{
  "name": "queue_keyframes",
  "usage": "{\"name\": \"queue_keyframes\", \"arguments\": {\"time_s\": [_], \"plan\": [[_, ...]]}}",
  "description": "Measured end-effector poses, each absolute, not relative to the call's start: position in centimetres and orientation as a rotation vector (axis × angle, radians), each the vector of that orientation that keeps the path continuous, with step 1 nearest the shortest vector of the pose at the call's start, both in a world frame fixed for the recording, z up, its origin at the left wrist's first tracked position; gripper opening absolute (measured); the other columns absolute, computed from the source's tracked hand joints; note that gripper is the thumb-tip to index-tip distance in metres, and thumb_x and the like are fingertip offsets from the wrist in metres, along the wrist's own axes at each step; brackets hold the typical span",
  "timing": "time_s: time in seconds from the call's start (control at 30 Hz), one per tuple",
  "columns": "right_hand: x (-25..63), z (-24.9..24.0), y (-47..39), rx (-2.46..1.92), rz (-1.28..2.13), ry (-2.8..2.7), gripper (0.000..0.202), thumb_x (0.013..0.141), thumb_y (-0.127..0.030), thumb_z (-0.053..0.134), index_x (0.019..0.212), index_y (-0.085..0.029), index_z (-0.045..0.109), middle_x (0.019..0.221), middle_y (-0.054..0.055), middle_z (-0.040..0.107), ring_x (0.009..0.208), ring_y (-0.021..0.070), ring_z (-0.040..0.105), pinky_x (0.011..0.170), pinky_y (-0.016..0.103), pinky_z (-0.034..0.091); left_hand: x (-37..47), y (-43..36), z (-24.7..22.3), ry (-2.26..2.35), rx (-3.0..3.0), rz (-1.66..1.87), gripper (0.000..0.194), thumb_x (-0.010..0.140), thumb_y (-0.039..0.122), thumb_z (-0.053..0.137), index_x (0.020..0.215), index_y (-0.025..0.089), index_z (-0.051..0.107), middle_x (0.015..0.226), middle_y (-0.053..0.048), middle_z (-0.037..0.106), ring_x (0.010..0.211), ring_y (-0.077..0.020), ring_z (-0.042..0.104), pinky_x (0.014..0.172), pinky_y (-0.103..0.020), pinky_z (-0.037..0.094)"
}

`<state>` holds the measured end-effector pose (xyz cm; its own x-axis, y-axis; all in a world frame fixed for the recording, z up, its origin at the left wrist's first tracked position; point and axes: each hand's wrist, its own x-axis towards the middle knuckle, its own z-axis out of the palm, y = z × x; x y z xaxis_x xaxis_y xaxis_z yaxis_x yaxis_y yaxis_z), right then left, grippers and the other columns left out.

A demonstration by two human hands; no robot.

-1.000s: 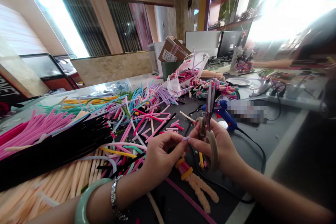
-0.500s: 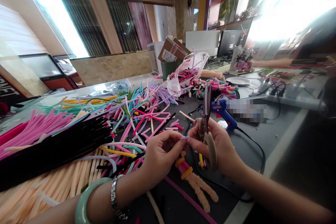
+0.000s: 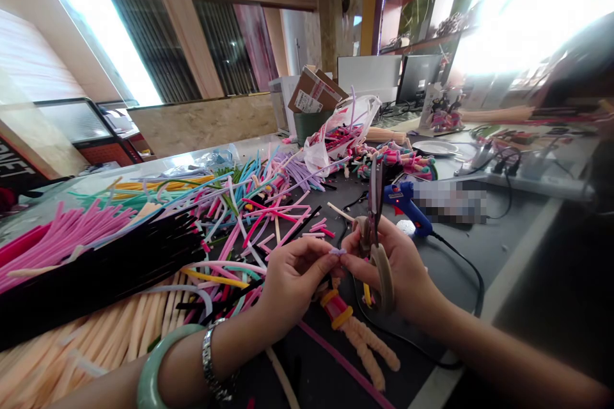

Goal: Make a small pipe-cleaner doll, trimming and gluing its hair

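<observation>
Between thumb and finger, my left hand [image 3: 295,278] pinches one end of a short lilac piece of pipe cleaner [image 3: 338,252]. My right hand [image 3: 398,268] grips the other end with its fingertips. Scissors with beige handles [image 3: 382,275] hang on the right hand too, their blades pointing up and away. Below the hands, a small pipe-cleaner doll figure [image 3: 338,308] lies on the dark mat; it has a red and yellow body and two twisted peach legs. Its upper end is partly hidden by my left hand.
A blue glue gun [image 3: 410,204] with a black cord lies beyond my right hand. Black pipe cleaners [image 3: 110,275], pink ones [image 3: 71,233] and peach ones [image 3: 96,345] fill the left. Cut pieces lie ahead, near a white plastic bag [image 3: 319,150]. A power strip [image 3: 537,182] sits at right.
Almost nothing differs. The scissors and my right hand have shifted very slightly to the left; both hands keep hold of the lilac piece.
</observation>
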<state>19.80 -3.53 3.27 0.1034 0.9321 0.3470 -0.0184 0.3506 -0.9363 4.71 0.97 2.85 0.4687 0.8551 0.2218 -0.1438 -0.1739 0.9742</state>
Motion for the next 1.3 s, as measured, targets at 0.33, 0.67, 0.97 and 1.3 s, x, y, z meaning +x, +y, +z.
{"name": "queue_keyframes", "arguments": {"time_s": [0.33,0.67,0.97,1.3], "plan": [[19.8,3.4,-3.6,-0.981,0.848,-1.304,0.031,0.069,-0.020,0.074,0.077,-0.023,0.043,0.069,-0.004,0.057,0.060,0.0114,0.053,0.056,0.024,0.046,4.6,0.9,3.2,0.700,1.559,0.985,0.018,0.076,0.031,0.069,0.074,0.014,0.065,0.061,-0.003,0.067,0.055,-0.0133,0.062,0.051,-0.022,0.050],[19.9,3.0,-3.7,-0.999,0.757,-1.354,0.028,0.073,-0.019,0.070,0.083,-0.023,0.045,0.072,-0.004,0.058,0.062,0.0118,0.053,0.058,0.025,0.045,4.7,0.9,3.3,0.667,1.605,1.025,0.018,0.075,0.031,0.067,0.072,0.013,0.065,0.059,-0.002,0.064,0.052,-0.0118,0.058,0.046,-0.021,0.045],[19.8,2.7,-3.6,-0.973,0.674,-1.393,0.023,0.076,-0.013,0.063,0.083,-0.023,0.044,0.073,-0.004,0.057,0.063,0.0119,0.052,0.059,0.025,0.044,4.7,1.1,3.1,0.583,1.584,0.992,0.017,0.077,0.029,0.067,0.071,0.014,0.062,0.061,-0.001,0.060,0.054,-0.0103,0.055,0.049,-0.021,0.045],[19.8,2.3,-4.0,-0.969,0.615,-1.391,0.023,0.077,-0.012,0.061,0.082,-0.024,0.042,0.074,-0.003,0.056,0.064,0.0128,0.050,0.059,0.026,0.043,4.7,1.3,2.6,0.525,1.663,0.981,0.013,0.078,0.022,0.065,0.069,0.013,0.061,0.068,-0.002,0.056,0.062,-0.0115,0.053,0.055,-0.022,0.043]]}}
